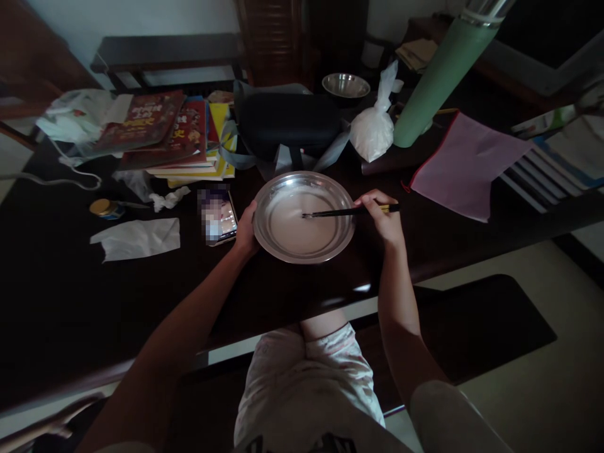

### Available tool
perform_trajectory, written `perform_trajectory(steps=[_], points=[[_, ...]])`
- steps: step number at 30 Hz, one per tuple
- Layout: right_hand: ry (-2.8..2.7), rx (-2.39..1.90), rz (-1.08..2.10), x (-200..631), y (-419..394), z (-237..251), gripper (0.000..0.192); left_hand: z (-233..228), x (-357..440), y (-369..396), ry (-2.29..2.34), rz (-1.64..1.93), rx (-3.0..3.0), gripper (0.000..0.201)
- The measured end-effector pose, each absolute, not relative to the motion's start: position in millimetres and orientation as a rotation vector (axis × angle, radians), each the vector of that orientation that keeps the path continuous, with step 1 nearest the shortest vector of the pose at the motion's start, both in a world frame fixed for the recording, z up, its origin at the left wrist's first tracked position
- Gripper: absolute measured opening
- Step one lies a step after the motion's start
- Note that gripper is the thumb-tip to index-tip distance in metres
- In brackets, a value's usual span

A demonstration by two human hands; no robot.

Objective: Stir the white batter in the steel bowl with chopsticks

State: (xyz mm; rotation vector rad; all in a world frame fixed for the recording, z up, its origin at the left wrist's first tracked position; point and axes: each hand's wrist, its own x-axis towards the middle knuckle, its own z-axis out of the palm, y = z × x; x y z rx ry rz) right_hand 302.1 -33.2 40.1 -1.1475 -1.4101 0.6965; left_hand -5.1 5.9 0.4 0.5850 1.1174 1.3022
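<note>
A round steel bowl (304, 255) stands on the dark table in front of me, holding a pale, milky liquid (292, 233). My left hand (246, 229) grips its left rim, fingers partly hidden behind the edge. In my right hand (384, 217) is a pair of black chopsticks (337, 212) with gold-coloured ends, held almost level over the right rim. Their tips dip into the liquid near the middle of the bowl. Behind the bowl, to the right, sits a tied plastic bag of white powder (372, 135).
Left of the bowl lie a phone (219, 214), crumpled tissue (170, 199), a white sheet (136, 239) and a small jar (106, 208). Stacked books (189, 138), a black case (287, 123) and a second steel bowl (346, 86) stand behind. A tall green bottle (441, 82) and pink mesh pouch (467, 167) are right.
</note>
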Motion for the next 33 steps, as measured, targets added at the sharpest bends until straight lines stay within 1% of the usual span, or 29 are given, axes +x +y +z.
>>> perform_trajectory(steps=[2,7,11,16,20,22,25,27,30,33], points=[[-1.366,-1.155,0.698,302.6,-33.5,40.0,0.045,-0.6,-5.6,6.2,1.124,1.302,0.597,0.033],[-1.464,-1.128,0.751,301.3,-33.1,39.8,0.044,-2.4,-6.5,7.3,1.140,1.283,0.625,0.035],[-1.361,-1.176,0.690,302.5,-32.6,39.1,0.047,-1.4,-6.0,6.7,1.131,1.274,0.616,0.032],[-1.471,-1.144,0.768,301.6,-32.4,39.8,0.047,-0.9,-6.2,6.3,1.139,1.282,0.586,0.028],[-1.394,-1.159,0.692,302.3,-32.8,39.7,0.045,-2.8,-6.8,7.0,1.122,1.277,0.608,0.031],[-1.371,-1.158,0.708,302.7,-33.2,39.5,0.045,-3.1,-6.6,7.2,1.125,1.278,0.602,0.032],[-1.472,-1.131,0.759,301.9,-33.2,40.0,0.045,-1.9,-5.6,6.9,1.128,1.292,0.590,0.030],[-1.499,-1.127,0.738,301.5,-33.1,40.7,0.045,-0.4,-5.0,6.4,1.125,1.294,0.589,0.028],[-1.394,-1.158,0.689,302.1,-33.7,41.1,0.045,1.4,-4.5,5.8,1.129,1.286,0.588,0.028],[-1.386,-1.164,0.739,301.8,-34.3,41.0,0.046,2.0,-4.2,5.6,1.135,1.289,0.583,0.028]])
